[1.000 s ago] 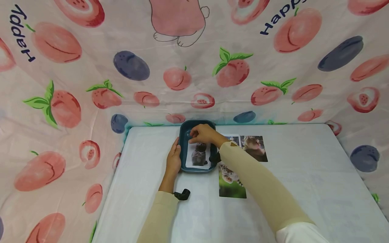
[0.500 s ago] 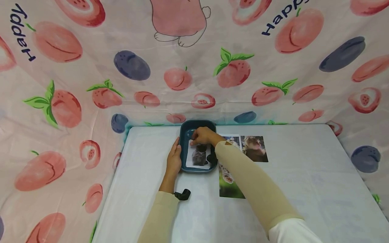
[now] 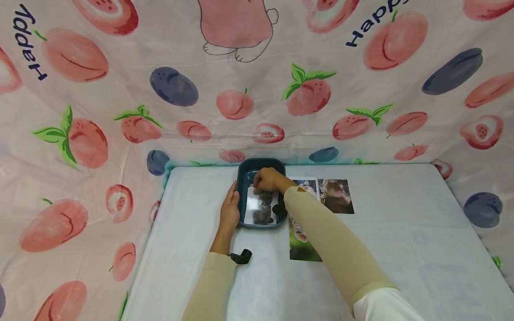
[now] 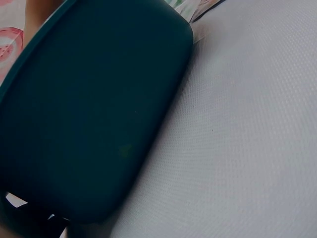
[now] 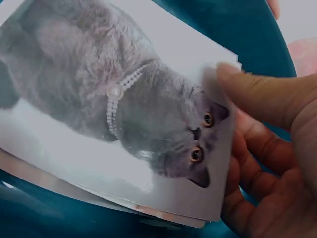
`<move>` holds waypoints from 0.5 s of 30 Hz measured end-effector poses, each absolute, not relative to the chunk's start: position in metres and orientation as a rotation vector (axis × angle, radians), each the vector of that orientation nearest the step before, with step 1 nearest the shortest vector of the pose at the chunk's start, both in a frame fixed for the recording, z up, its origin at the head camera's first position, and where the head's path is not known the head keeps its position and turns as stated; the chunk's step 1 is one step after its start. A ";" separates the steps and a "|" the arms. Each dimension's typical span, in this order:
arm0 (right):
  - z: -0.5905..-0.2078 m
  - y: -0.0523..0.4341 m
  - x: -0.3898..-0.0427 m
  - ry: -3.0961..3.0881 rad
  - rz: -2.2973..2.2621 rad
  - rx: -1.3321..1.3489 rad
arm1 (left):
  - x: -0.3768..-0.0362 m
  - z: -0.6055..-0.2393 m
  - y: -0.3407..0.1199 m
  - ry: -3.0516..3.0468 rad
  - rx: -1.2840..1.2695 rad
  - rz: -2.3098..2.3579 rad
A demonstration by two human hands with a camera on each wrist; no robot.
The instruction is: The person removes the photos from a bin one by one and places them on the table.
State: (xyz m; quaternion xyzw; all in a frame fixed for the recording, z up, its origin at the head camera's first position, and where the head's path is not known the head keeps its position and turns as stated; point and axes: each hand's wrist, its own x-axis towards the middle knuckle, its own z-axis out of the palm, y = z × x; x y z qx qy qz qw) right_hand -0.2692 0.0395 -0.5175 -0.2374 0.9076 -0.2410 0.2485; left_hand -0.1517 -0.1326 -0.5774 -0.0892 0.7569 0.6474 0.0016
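A dark teal tray (image 3: 242, 176) stands at the back middle of the white table. In it lies a photo of a grey cat (image 3: 262, 208) (image 5: 124, 114), on top of other prints. My right hand (image 3: 268, 179) (image 5: 267, 148) pinches the far edge of the cat photo, thumb on top and fingers beneath. My left hand (image 3: 230, 208) rests with straight fingers against the tray's left outer wall (image 4: 89, 124); the hand itself is out of the left wrist view.
Several more photos lie on the table right of the tray, among them a tiger cub print (image 3: 302, 243) and a darker one (image 3: 336, 195). A small black object (image 3: 241, 257) sits by my left wrist. Peach-patterned cloth (image 3: 120, 98) walls the back and sides.
My right hand has drawn back slightly toward me, and the cat photo has shifted a little left in the tray. The left hand has stayed in place.
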 end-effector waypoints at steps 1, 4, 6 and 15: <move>-0.517 0.040 -0.269 2.466 -0.660 -0.657 | -0.152 -0.577 -0.133 2.375 -0.283 2.031; -0.516 0.041 -0.269 2.461 -0.665 -0.693 | -0.151 -0.577 -0.133 2.378 -0.288 2.025; -0.515 0.041 -0.269 2.460 -0.667 -0.708 | -0.151 -0.577 -0.133 2.381 -0.288 2.023; -0.515 0.045 -0.271 2.466 -0.710 -0.745 | -0.152 -0.579 -0.133 2.372 -0.289 2.031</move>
